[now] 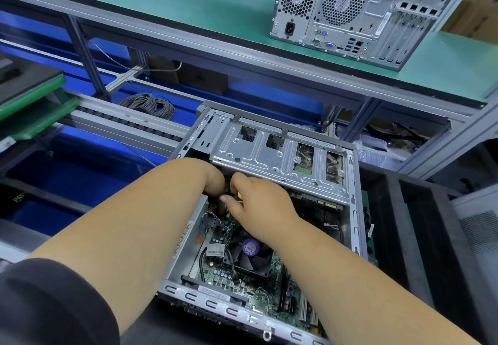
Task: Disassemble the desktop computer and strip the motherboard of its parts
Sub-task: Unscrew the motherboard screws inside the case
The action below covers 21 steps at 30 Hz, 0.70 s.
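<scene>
A second computer tower (pixel 358 18) stands on the green shelf (pixel 188 8); grey cable coil (pixel 151 103) below.

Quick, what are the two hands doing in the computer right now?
Left hand: reaches under the metal drive cage; fingers hidden, cannot tell.
Right hand: fingers curled round a yellow-handled tool.

Two bare forearms, left hand (pixel 213 180) and right hand (pixel 258 199) without gloves, rings or watch, black short sleeve (pixel 54 304) at 7 o'clock
</scene>
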Available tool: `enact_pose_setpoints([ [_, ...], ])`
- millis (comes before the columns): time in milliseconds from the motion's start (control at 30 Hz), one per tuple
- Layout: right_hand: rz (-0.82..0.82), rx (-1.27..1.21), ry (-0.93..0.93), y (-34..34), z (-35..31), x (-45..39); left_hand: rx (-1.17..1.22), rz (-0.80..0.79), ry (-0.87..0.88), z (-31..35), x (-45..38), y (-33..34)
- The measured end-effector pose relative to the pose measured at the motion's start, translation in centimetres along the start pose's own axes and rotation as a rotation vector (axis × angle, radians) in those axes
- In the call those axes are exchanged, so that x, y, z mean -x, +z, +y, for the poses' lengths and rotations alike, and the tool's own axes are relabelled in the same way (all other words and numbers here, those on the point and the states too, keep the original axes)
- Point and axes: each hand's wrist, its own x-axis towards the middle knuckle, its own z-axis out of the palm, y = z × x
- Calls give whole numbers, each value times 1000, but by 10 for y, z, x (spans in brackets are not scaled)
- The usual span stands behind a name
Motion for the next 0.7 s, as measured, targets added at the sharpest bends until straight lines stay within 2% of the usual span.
enact_pose_setpoints([
  [200, -43, -136, -61, -3, -2, -1, 153, -67, 70, 2, 1, 3],
  [400, -16, 67, -4, 0, 0, 0, -34, 7, 16, 1, -1, 0],
  [567, -24, -98, -57, -1, 0, -1, 159, -116, 47, 4, -3, 5],
  [700, -3, -5, -38, -1, 0, 0, 25, -42, 28, 4, 1, 0],
])
